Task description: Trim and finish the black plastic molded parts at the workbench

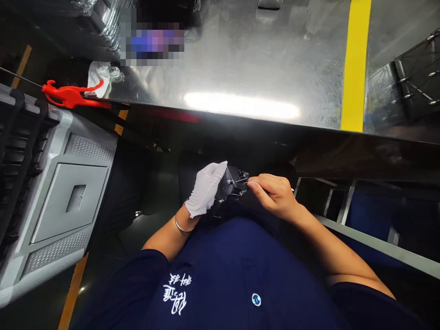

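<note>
While the gloved left hand (pixel 206 188) grips the small black metal part (pixel 233 182) over the lap, below the tabletop (pixel 247 68) edge, the bare right hand (pixel 275 195) pinches a thin wire (pixel 252 179) at it. Part seems rigid, light; best held by the body, wire bendy.

Can't really make out the small black part (pixel 233 183), the gloved left hand (pixel 205 189) covers half of it. Whatever thin thing the right hand (pixel 275 195) pinches is too tiny. The grey crate (pixel 51 201) is cut off at the left edge.
</note>
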A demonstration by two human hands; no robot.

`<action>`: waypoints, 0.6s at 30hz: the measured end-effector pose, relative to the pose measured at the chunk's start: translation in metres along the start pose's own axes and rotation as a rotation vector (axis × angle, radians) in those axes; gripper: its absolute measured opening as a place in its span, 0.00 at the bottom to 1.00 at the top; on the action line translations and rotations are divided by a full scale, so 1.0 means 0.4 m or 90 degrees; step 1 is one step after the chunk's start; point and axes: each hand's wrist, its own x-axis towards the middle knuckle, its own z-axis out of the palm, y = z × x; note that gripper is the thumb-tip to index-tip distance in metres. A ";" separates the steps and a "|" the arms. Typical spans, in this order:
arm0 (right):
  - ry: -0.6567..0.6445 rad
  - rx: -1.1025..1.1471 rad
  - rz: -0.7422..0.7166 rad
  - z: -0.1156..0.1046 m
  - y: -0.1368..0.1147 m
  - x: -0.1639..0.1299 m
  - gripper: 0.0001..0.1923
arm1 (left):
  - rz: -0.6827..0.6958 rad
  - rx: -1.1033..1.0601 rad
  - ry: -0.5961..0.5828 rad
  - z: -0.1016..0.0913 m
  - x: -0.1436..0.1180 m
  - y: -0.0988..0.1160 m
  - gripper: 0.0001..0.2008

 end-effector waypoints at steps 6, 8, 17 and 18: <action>-0.044 0.000 0.049 -0.007 -0.013 -0.004 0.16 | 0.018 -0.021 0.037 -0.003 0.013 -0.020 0.18; -0.105 0.038 0.087 -0.017 -0.020 -0.001 0.20 | 0.016 -0.026 0.043 -0.005 0.012 -0.023 0.17; -0.288 0.386 0.065 -0.053 -0.005 0.009 0.22 | 0.047 -0.030 0.047 0.007 0.004 -0.011 0.16; -0.260 0.398 0.044 -0.051 -0.002 0.010 0.21 | 0.053 -0.030 0.053 0.008 0.005 -0.010 0.16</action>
